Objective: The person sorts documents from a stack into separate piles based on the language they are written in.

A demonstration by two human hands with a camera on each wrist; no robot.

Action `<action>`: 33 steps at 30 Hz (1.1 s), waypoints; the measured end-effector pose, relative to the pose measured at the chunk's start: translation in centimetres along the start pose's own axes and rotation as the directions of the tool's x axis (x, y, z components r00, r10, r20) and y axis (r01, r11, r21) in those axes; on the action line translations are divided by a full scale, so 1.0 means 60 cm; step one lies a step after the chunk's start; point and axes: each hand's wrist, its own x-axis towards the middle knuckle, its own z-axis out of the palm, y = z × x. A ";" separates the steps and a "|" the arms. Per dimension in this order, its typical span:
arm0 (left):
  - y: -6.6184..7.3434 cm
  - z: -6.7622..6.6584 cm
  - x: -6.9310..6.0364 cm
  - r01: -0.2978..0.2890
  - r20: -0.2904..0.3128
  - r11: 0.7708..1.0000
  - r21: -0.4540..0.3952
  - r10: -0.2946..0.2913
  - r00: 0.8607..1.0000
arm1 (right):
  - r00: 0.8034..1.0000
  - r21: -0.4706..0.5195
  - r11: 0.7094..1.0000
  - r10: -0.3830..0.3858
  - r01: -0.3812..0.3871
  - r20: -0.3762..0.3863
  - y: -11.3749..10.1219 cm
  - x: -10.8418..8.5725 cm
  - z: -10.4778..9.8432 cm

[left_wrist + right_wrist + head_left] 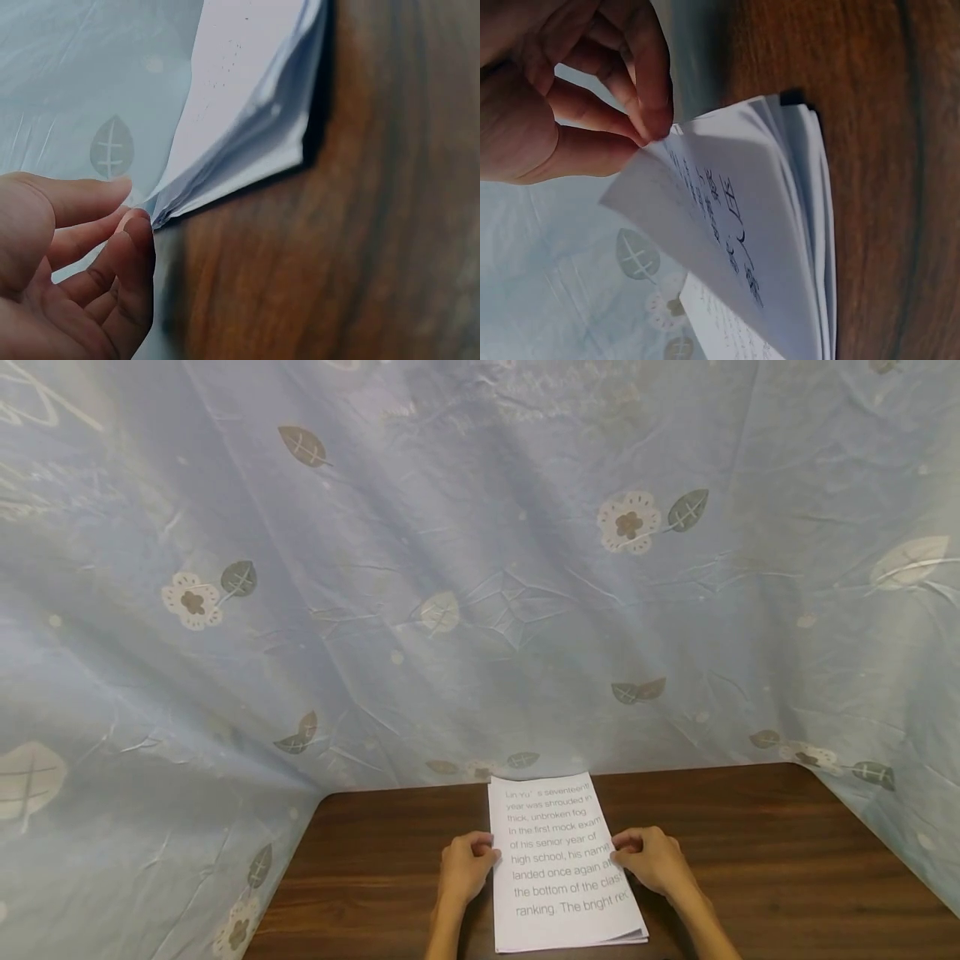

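Papers (566, 868): in the head view we see a loose stack on the brown wooden desk (375, 860), between the two hands, its far end by the desk's far edge; large printed English text runs down the top sheet.
Left hand (467, 866): here we find it at the left side of the stack, fingertips on the edge.
Right hand (654, 860): it sits opposite, at the right side, fingertips likewise on the edge.
Cloth (480, 693): behind the desk and along its sides we see pale blue fabric with leaf and flower prints.
Left pinch: in the left wrist view we see the left hand's thumb and finger brought together on the edge of the papers; the sheets gape slightly along one side.
Right pinch: in the right wrist view we see the right hand's thumb and finger clamped on the paper edge, where a sheet bends upward.
Handwriting (739, 240): dark strokes mark a page beside that bent sheet; we cannot read them.
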 end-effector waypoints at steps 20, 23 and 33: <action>0.003 0.007 -0.002 -0.007 -0.032 0.992 -0.125 0.003 0.999 | 0.997 0.191 0.979 0.068 -0.074 0.040 -0.003 -0.004 0.001; 0.002 0.008 -0.002 -0.004 -0.034 0.990 -0.138 -0.001 0.999 | 0.997 0.191 0.979 0.069 -0.076 0.044 -0.002 -0.004 0.000; 0.004 0.011 -0.003 0.022 -0.030 0.983 -0.181 -0.028 0.999 | 0.997 0.204 0.976 0.064 -0.073 0.049 -0.001 -0.004 -0.004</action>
